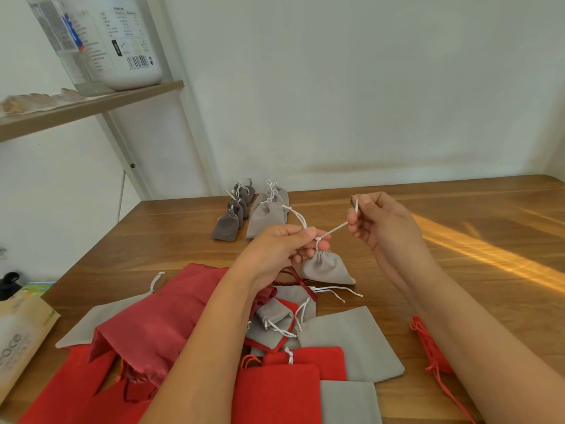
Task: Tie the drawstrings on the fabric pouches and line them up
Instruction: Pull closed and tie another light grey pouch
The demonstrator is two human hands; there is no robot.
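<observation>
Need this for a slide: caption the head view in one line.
Left hand and right hand hold a white drawstring taut on a small grey pouch; tied pouches line up behind.

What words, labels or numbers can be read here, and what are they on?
"oce": large pale letters, cut off at the start, on the brown paper bag.
White jug on the shelf: label print and barcode, too small to read.
Clear bottle beside it: blue label, blurred.
Fabric pouches: no text.
</observation>
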